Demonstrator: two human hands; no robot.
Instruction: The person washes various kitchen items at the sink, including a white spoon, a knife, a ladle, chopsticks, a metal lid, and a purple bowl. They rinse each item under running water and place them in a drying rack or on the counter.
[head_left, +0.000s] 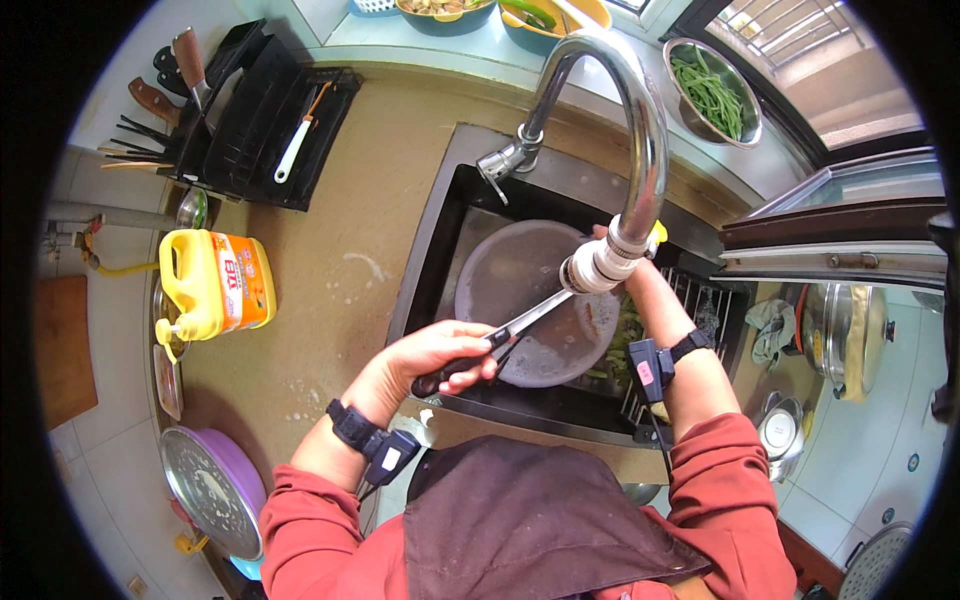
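My left hand (450, 356) grips the black handle of a metal utensil (541, 311), and a second thin black part shows beside it. The utensil's shaft slants up to the right, and its far end is hidden behind the white filter head (600, 264) of the chrome faucet (651, 142). Behind that head, my right hand (639, 276) is mostly covered; its fingers and whatever they hold cannot be made out. Below both hands, a pale round basin (462, 296) of cloudy, sudsy water sits in the dark sink (420, 296). Green vegetable scraps (631, 319) lie beside the basin.
A wire rack (679, 289) spans the sink's right side. Left on the counter stand a yellow detergent jug (217, 281) and a black knife rack (247, 112). A steel bowl of green beans (709, 94) is on the sill, near an open window sash (832, 259). Far right sits a lidded pot (844, 337).
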